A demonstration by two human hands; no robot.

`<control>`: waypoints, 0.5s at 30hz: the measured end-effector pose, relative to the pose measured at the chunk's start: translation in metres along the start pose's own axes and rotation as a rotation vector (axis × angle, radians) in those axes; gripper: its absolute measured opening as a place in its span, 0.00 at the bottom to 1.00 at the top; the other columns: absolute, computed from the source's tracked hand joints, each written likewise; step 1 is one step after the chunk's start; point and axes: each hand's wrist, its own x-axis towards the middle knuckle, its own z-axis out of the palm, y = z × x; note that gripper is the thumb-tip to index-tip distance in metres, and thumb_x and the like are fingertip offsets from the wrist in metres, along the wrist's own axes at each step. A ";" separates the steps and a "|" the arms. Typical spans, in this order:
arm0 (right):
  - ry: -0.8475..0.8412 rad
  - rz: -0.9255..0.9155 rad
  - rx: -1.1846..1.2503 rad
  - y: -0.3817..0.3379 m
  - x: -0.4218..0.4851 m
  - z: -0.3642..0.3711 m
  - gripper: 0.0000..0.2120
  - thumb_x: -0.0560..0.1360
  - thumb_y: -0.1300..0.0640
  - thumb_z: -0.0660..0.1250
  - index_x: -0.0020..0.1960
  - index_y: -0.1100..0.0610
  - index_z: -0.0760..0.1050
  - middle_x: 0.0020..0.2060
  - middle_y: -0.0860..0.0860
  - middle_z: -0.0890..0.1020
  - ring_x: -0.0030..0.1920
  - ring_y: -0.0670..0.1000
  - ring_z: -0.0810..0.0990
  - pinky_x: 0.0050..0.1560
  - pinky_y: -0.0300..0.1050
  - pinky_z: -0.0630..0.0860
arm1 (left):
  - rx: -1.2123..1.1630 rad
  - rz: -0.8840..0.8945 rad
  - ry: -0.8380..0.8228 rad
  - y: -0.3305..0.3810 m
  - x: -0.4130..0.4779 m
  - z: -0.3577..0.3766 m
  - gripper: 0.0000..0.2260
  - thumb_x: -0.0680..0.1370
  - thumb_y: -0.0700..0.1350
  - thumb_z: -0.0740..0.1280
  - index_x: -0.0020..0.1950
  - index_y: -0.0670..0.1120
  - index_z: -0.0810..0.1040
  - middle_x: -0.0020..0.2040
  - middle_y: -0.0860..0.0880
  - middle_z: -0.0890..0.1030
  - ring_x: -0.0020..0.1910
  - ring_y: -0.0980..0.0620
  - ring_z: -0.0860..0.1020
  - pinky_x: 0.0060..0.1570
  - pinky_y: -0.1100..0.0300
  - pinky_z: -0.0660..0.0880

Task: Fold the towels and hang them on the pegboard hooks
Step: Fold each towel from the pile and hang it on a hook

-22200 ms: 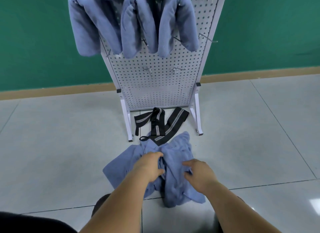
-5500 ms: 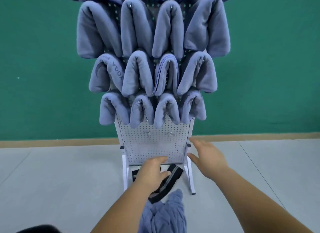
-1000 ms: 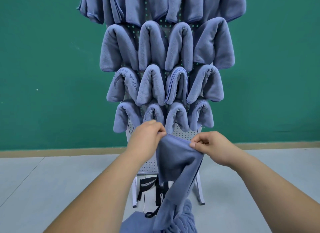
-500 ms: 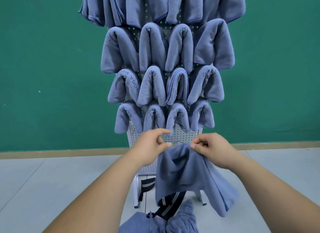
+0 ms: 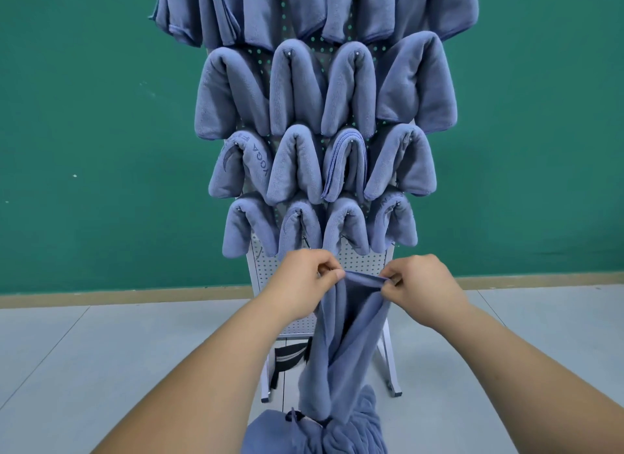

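Pinching one towel by its top edge in tight grips, left hand and right hand seem mid-fold; next, bring corners together.

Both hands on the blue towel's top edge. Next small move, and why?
Probably slide the left hand and right hand apart along the edge they pinch, to open the blue fleece towel flat. It hangs bunched and twisted, hands close together, lower end at the floor pile of blue towels.

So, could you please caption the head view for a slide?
Left hand and right hand pinch a blue towel in front of the pegboard hung with folded towels.
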 end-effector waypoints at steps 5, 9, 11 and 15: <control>-0.035 0.057 -0.006 0.021 0.003 -0.010 0.08 0.71 0.56 0.67 0.43 0.49 0.85 0.35 0.44 0.86 0.39 0.52 0.82 0.41 0.48 0.81 | 0.035 -0.094 0.130 -0.023 0.001 -0.026 0.04 0.80 0.47 0.73 0.46 0.52 0.85 0.37 0.57 0.83 0.34 0.64 0.78 0.37 0.64 0.73; -0.083 0.076 0.011 0.041 0.002 -0.016 0.09 0.71 0.54 0.66 0.44 0.48 0.86 0.34 0.45 0.86 0.39 0.52 0.83 0.41 0.50 0.82 | 0.112 -0.200 0.203 -0.047 0.000 -0.041 0.05 0.80 0.47 0.73 0.44 0.51 0.85 0.37 0.57 0.84 0.37 0.62 0.80 0.42 0.59 0.76; -0.079 0.104 -0.001 0.051 0.001 -0.018 0.09 0.71 0.56 0.67 0.42 0.47 0.86 0.33 0.43 0.85 0.39 0.52 0.83 0.40 0.50 0.82 | 0.131 -0.260 0.242 -0.056 0.000 -0.045 0.05 0.80 0.47 0.73 0.43 0.51 0.85 0.37 0.56 0.84 0.39 0.56 0.82 0.43 0.58 0.78; -0.056 0.159 -0.033 0.068 0.000 -0.023 0.09 0.72 0.58 0.67 0.40 0.48 0.84 0.32 0.47 0.84 0.38 0.54 0.81 0.39 0.49 0.81 | 0.185 -0.355 0.326 -0.072 -0.001 -0.053 0.06 0.80 0.48 0.73 0.42 0.50 0.84 0.38 0.54 0.85 0.43 0.49 0.83 0.47 0.55 0.79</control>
